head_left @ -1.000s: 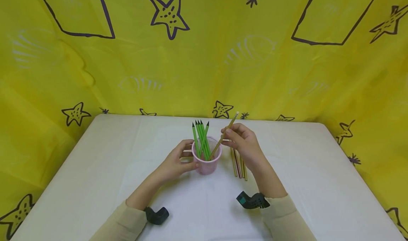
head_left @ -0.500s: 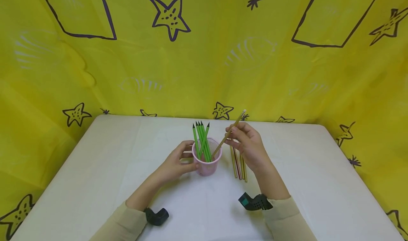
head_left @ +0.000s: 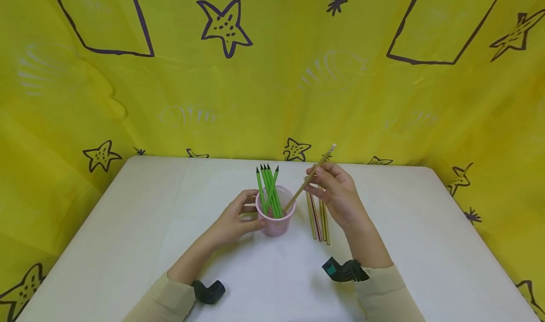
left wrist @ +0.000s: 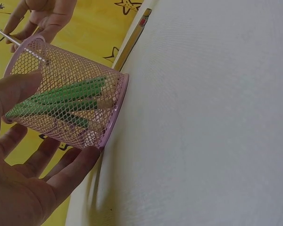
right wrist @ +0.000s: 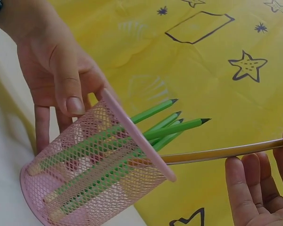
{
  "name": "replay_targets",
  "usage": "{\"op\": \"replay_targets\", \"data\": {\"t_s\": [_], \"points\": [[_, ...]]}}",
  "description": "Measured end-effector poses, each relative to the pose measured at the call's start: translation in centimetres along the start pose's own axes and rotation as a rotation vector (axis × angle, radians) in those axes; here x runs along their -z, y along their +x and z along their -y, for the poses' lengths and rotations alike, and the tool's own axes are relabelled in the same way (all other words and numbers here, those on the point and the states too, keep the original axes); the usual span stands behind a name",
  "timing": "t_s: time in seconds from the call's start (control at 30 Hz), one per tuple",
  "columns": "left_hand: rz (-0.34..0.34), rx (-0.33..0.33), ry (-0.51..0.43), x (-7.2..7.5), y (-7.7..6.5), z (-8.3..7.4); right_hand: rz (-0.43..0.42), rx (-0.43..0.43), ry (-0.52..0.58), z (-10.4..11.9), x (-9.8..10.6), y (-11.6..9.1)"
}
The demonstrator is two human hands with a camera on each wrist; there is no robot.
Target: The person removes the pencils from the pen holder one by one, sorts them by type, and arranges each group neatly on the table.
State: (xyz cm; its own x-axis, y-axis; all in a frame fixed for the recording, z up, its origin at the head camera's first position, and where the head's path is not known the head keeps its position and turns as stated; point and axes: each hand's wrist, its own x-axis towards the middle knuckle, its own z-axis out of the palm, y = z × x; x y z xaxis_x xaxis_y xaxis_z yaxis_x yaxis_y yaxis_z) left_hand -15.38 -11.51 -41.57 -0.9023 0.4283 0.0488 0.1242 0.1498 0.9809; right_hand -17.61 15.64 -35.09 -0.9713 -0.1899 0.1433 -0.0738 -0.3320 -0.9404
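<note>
- Right hand (head_left: 338, 194) pinches one gold pencil (head_left: 298, 193), which slants left into one pink mesh cup (head_left: 276, 227).
- Left hand (head_left: 234, 220) curls round the cup's left side.
- Five green pencils (head_left: 273, 189) stand inside; four more pencils (head_left: 316, 220), one red, lie right of it.

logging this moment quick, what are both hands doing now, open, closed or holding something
Left hand: holding the pink mesh cup by its side.
Right hand: pinching a gold pencil, its lower end inside the cup.
</note>
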Motion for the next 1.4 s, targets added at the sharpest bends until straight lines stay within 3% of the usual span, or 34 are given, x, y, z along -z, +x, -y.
{"op": "replay_targets", "data": {"t_s": [0.5,1.4], "points": [[0.006,-0.009,-0.001,0.1,0.1,0.2,-0.004,0.072,0.096,1.2,1.5,-0.1],[-0.006,0.01,0.004,0.0,0.1,0.1,-0.074,0.061,0.142,1.9,3.0,0.0]]}}
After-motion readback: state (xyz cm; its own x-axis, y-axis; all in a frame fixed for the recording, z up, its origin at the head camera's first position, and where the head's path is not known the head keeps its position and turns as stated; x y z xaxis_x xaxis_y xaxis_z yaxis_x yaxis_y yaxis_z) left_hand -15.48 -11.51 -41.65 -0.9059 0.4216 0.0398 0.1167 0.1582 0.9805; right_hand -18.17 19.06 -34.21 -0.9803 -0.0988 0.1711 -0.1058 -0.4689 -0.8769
